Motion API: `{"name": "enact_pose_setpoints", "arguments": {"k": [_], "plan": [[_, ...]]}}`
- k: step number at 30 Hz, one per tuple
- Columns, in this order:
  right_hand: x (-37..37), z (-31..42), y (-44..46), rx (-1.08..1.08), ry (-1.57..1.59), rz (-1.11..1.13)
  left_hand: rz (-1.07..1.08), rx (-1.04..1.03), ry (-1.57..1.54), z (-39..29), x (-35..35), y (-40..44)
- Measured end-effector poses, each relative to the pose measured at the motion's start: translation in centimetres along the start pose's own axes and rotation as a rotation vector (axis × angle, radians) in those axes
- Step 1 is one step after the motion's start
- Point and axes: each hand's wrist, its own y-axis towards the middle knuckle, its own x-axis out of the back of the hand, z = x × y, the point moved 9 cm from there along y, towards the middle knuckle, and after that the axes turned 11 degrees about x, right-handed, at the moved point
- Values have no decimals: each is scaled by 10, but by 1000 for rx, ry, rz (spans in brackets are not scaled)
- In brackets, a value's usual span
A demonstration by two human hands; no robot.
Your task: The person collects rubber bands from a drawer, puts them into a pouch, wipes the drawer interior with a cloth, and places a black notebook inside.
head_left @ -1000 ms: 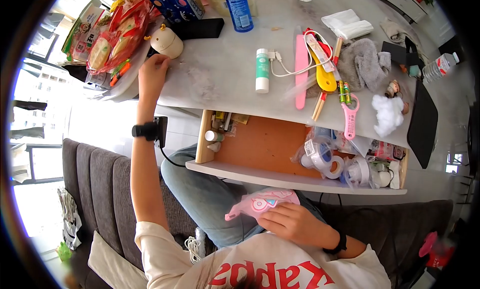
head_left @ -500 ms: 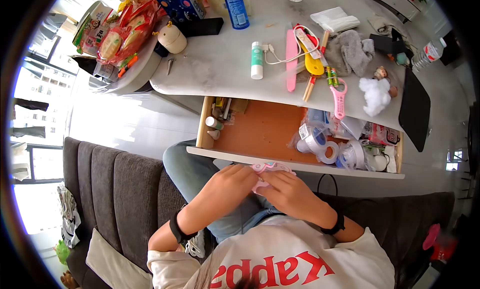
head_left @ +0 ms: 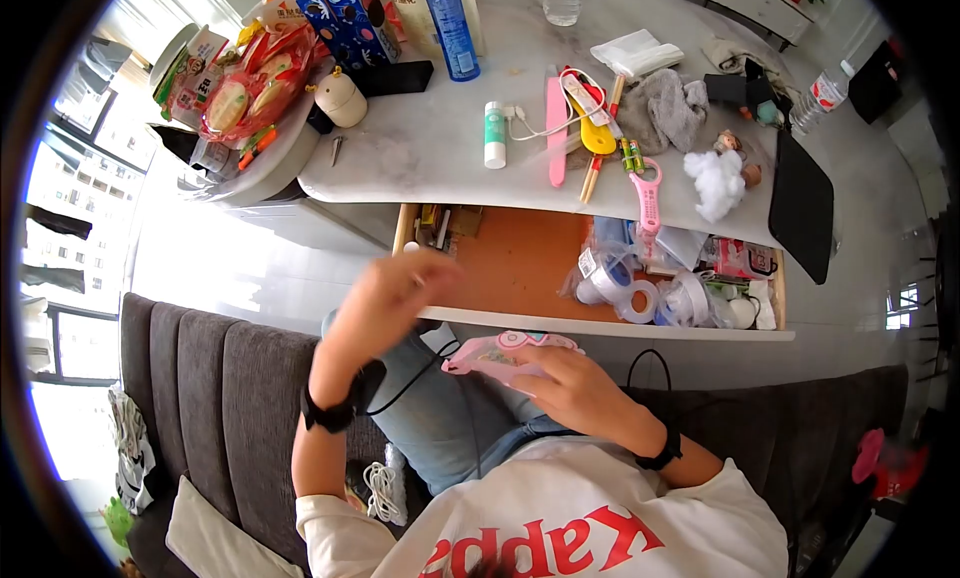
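Observation:
My right hand (head_left: 575, 383) is closed on a small pink pouch (head_left: 490, 361) with a printed edge, held above my lap in front of the drawer. The pouch's mouth seems to gape a little, with something pale inside that I cannot make out. My left hand (head_left: 395, 293) is raised off the pouch, over the left front corner of the open drawer (head_left: 600, 325). Motion smears its fingers, so whether it holds anything is unclear. Inside the drawer, tape rolls (head_left: 637, 300) and clear plastic packets lie on the right, and small boxes (head_left: 465, 221) at the back left.
On the tabletop are a glue stick (head_left: 495, 135), pink scissors (head_left: 648, 193), a yellow cutter (head_left: 597, 136), a grey cloth (head_left: 672, 108) and white stuffing (head_left: 715, 183). A blue bottle (head_left: 453, 33) stands at the back. The dark sofa (head_left: 270, 408) surrounds me.
My left hand has let go of the pink pouch and moved up and left toward the drawer. My right hand still holds the pouch, now more exposed. The view has shifted slightly.

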Motion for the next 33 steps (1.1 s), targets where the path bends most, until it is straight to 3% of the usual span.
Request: {"name": "enact_pose_setpoints", "arguments": {"k": [2, 4, 5, 8, 9, 12, 28, 31, 33], "plan": [[0, 0, 2, -13, 20, 16, -252, -7, 108, 13, 41, 35], [-2, -1, 4, -7, 11, 24, -493, -169, 349, 29, 67, 69], [-2, -1, 4, 4, -13, 22, -506, -108, 450, 49, 72, 89], [-3, -7, 2, 5, -56, 26, -497, -73, 696, 87, 72, 138], [-2, -11, 1, 0, -67, 7, -389, -5, 688, 93, 67, 147], [7, -20, 6, -39, -105, -24, -327, 0, 772, 104, 61, 157], [5, -33, -1, -81, 7, -41, -364, 43, 967, 133, 94, 162], [5, -31, -3, -56, 15, -45, -370, -63, 974, 115, 89, 157], [9, -32, -4, -59, 30, -66, -420, -188, 769, 80, 85, 139]]}}
